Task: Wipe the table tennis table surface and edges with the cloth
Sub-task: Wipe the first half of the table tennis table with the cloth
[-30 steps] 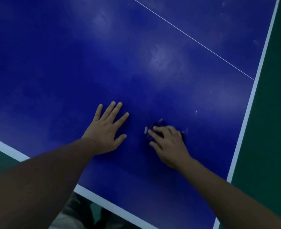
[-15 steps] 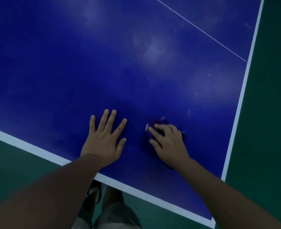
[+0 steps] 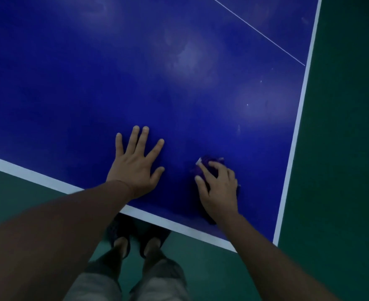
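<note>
The blue table tennis table (image 3: 135,72) fills most of the view, with white edge lines along its near side and right side. My left hand (image 3: 135,168) lies flat on the surface with fingers spread, close to the near edge. To its right, my right hand (image 3: 219,187) presses down on a crumpled dark purple cloth (image 3: 205,162), its fingers curled over the cloth. Most of the cloth is hidden under the hand; a small white tag shows at its far-left end. The cloth sits near the table's near right corner.
A thin white centre line (image 3: 257,31) crosses the table at the upper right. Green floor (image 3: 342,148) lies to the right of and below the table. My legs and feet (image 3: 135,246) stand just under the near edge.
Both hands have come nearer to the table's near edge and corner, the right hand drawing the cloth with it. The view has tipped down, so my legs and feet show.
</note>
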